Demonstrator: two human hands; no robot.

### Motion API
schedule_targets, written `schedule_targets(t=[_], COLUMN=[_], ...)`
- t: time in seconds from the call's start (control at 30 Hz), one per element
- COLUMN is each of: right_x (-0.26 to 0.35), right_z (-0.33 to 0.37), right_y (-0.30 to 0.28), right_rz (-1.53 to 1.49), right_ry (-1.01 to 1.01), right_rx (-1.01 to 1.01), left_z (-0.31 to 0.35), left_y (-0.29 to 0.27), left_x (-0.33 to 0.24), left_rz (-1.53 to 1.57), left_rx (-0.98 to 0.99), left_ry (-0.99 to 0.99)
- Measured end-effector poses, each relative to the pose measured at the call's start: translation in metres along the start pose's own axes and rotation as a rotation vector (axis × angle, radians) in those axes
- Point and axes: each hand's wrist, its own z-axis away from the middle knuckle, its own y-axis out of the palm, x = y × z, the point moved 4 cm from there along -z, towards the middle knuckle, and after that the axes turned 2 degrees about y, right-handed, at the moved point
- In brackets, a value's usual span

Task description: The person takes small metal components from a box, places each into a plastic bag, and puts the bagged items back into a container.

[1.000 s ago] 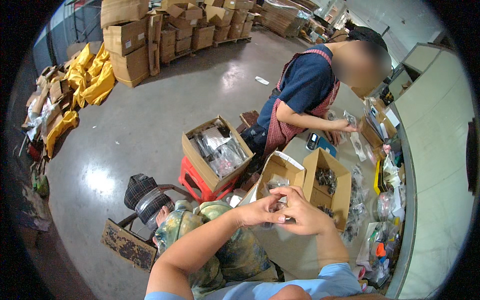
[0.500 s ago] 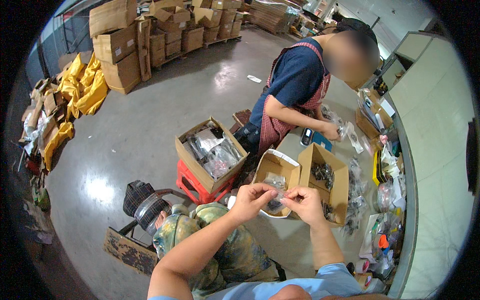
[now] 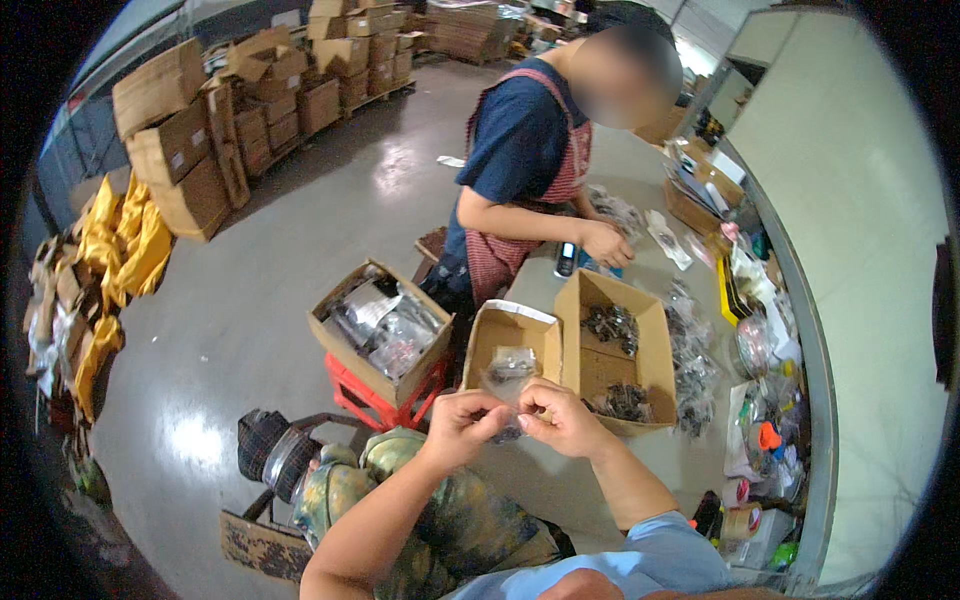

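Note:
My left hand and my right hand are close together, fingertips pinched on a small clear plastic bag. Dark contents show faintly in it, too blurred to name. Just beyond my hands is a shallow carton with a white rim, and another clear bag lies inside it. To its right stands a larger open carton. Two heaps of small dark parts lie in that one.
Bagged dark pieces lie right of the cartons on the table. A co-worker reaches over a blue device at the far side. On the left, a red stool carries a carton of bags. Clutter lines the wall.
The whole view has shifted, moving the cartons and co-worker leftward in it. My hands still pinch the bag. The co-worker's hand has moved from the clear bags to near the blue device.

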Motion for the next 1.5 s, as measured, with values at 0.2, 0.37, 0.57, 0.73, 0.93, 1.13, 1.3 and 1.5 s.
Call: schedule_targets(t=[0.2,0.37,0.57,0.73,0.93,1.13,1.3,1.5], right_x=[-0.011,-0.058,-0.022,-0.060,-0.142,-0.116,-0.172,-0.160], right_z=[0.030,0.081,0.099,0.032,-0.012,-0.031,-0.028,-0.024], right_y=[-0.024,-0.094,-0.164,-0.062,0.037,0.020,0.016,0.054], right_rz=[0.074,0.148,1.014,0.597,0.837,0.648,0.027,0.735], right_ry=[0.107,0.250,0.161,0.243,0.365,0.120,0.530,-0.086], right_rx=[-0.128,-0.575,-0.959,-0.410,-0.140,-0.340,-0.487,-0.241], left_z=[0.000,-0.001,-0.006,-0.001,-0.008,-0.005,-0.009,-0.006], left_y=[0.004,0.007,-0.003,-0.007,-0.012,-0.018,-0.018,-0.017], left_x=[0.016,0.032,0.044,0.061,0.055,0.049,0.050,0.047], left_rz=[0.151,0.201,0.229,0.203,0.125,0.180,0.203,0.173], left_rx=[-0.080,-0.125,-0.259,-0.218,-0.230,-0.228,-0.221,-0.212], left_ry=[-0.139,-0.234,-0.312,-0.263,-0.258,-0.241,-0.267,-0.297])
